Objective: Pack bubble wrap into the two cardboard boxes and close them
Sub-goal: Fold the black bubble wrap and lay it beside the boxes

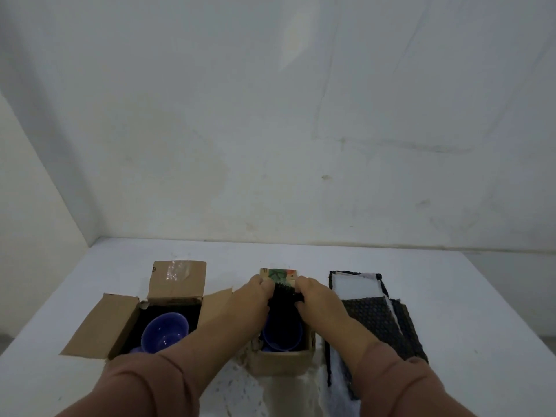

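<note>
Two open cardboard boxes stand on the white table. The left box (120, 323) has its flaps spread and holds a blue cup (165, 331) on dark padding. The right box (282, 361) holds another blue cup (281, 337). Over the far end of the right box my left hand (255, 299) and my right hand (316, 297) both pinch a piece of black bubble wrap (284, 297) between them. The wrap hangs into the box above the cup. More black bubble wrap (376, 320) lies flat to the right of that box.
The pile at the right also has white foam sheets (355, 285) edged in black. A printed flap (278, 273) of the right box stands up behind my hands. The wall rises close behind the table, and a side wall stands at the left.
</note>
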The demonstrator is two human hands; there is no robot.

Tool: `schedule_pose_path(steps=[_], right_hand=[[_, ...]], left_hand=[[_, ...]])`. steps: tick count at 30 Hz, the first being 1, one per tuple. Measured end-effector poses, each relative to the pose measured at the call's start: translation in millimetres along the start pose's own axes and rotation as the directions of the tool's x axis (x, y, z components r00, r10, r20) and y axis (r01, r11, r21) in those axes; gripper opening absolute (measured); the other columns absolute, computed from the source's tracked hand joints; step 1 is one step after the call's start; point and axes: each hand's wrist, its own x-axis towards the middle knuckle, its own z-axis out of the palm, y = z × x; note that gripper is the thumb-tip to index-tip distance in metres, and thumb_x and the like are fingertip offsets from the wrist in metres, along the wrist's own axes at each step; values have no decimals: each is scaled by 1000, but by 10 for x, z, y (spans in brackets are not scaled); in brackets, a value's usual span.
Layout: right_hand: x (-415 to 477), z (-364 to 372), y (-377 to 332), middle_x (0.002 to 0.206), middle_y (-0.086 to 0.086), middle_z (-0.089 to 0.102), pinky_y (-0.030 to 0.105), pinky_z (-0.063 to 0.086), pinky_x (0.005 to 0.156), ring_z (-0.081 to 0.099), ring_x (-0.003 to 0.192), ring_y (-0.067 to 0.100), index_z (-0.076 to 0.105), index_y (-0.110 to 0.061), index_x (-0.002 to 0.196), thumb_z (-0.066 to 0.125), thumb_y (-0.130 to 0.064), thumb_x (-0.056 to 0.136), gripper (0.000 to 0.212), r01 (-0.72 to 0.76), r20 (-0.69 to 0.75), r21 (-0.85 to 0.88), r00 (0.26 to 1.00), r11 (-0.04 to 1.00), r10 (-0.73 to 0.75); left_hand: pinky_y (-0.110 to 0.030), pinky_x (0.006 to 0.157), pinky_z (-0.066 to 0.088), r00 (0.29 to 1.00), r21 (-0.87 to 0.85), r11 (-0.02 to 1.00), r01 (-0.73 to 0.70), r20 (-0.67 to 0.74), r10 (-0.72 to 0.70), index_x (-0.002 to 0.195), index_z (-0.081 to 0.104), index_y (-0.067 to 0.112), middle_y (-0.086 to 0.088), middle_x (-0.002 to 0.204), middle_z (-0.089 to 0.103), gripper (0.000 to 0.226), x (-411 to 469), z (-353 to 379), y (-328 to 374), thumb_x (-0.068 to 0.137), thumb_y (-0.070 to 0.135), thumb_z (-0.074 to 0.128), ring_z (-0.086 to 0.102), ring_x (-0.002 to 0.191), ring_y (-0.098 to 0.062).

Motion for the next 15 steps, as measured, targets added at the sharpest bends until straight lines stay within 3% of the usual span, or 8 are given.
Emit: schedule_pose_path(steps=[3,6,8,12,15], right_hand=[[35,57,16,119,12,55,28,30,67,54,104,28,47,-7,119,43,-9,90,29,58,1,-102,998,993,-58],[93,85,-17,120,13,54,35,41,74,54,105,30,49,-9,119,41,-5,90,31,108,-2,-185,994,977,-111],[135,122,-29,120,14,54,38,45,76,54,105,32,47,-10,121,41,-7,91,31,131,3,-236,991,963,-134],[172,225,-25,121,15,53,42,47,79,48,113,32,48,-11,120,42,-15,94,27,146,44,-266,989,953,-139],[193,236,4,123,15,52,40,47,82,46,115,31,50,-9,116,44,-11,91,25,145,71,-262,989,954,-131]], left_hand=[[-34,86,35,999,257,966,-11,-39,21,108,53,18,-3,114,58,20,-2,39,-16,93,30,48,50,104,-26],[-37,88,32,999,405,914,-35,2,37,102,57,17,-4,111,62,19,5,66,-20,93,27,43,47,106,-27],[-38,89,30,999,449,892,-40,40,25,105,54,17,-6,113,61,18,22,65,26,88,21,52,45,110,-28],[-41,92,28,994,448,894,22,84,-67,113,44,19,-6,116,60,46,79,113,114,75,21,69,43,115,-29],[-41,93,26,995,454,891,17,77,-58,109,47,19,-6,115,61,38,115,121,108,76,20,68,42,115,-29]])
